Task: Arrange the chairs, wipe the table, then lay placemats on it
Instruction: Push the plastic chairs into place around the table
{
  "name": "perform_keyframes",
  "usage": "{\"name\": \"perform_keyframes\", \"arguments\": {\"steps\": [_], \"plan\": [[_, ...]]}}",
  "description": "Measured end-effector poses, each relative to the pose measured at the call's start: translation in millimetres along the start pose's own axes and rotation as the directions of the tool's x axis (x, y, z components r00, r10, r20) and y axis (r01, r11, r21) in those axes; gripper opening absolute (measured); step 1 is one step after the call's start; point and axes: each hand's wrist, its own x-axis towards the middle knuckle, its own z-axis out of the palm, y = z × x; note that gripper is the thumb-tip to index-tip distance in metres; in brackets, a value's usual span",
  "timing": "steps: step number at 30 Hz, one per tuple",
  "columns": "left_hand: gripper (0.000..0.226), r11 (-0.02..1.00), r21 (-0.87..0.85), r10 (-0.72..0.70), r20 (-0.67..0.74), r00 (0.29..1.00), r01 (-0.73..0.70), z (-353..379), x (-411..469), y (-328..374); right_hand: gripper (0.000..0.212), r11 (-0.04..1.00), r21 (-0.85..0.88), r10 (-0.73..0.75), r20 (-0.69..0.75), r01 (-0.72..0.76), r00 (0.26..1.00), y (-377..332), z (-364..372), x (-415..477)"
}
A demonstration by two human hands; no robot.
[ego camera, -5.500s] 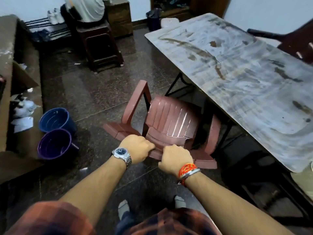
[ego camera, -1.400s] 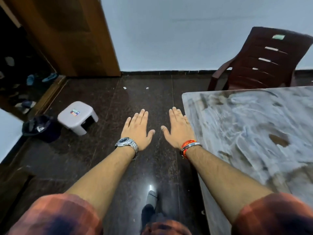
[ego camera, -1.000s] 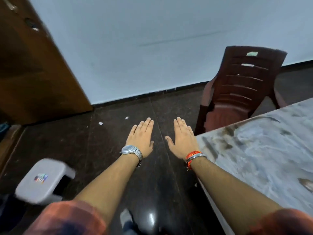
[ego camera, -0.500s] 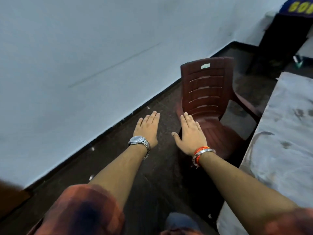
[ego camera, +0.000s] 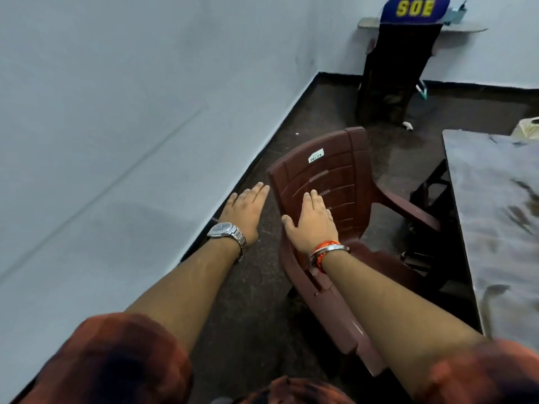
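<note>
A maroon plastic armchair (ego camera: 335, 173) with a white label on its backrest stands between the wall and the stained grey table (ego camera: 495, 217), facing the table. My right hand (ego camera: 313, 221) is flat and open in front of the backrest, fingers spread, holding nothing; whether it touches the chair I cannot tell. My left hand (ego camera: 245, 211), with a wristwatch, is stretched out open over the floor just left of the chair's back edge, holding nothing. No cloth or placemats are in view.
A pale wall (ego camera: 116, 112) runs close along the left, leaving a narrow strip of dark floor (ego camera: 256, 287). A dark chair (ego camera: 390, 71) draped with a blue cloth lettered "SOE" stands in the far corner. A pale object (ego camera: 528, 128) sits at the table's far edge.
I let go of the first chair on the other side and walked around the table's end. The second chair is now nearer, with both open hands reaching up to its backrest.
</note>
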Motion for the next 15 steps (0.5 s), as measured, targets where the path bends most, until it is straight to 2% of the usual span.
{"name": "perform_keyframes", "arguments": {"steps": [4, 9, 12, 15], "plan": [[0.104, 0.987, 0.059, 0.145, 0.052, 0.988, -0.148, 13, 91, -31, 0.08, 0.992, 0.026, 0.126, -0.038, -0.125, 0.991, -6, 14, 69], [0.095, 0.963, 0.114, 0.245, 0.002, 0.97, -0.243, 21, 207, -60, 0.084, 0.941, 0.075, 0.337, -0.096, -0.331, 0.937, -21, 40, 147], [0.091, 0.877, 0.139, 0.447, 0.118, 0.887, -0.46, 21, 261, -70, 0.085, 0.883, 0.088, 0.469, -0.122, -0.461, 0.875, -35, 47, 187], [0.09, 0.775, 0.158, 0.595, 0.146, 0.791, -0.612, 19, 312, -70, 0.086, 0.817, 0.117, 0.576, -0.131, -0.564, 0.807, -45, 50, 216]]}}
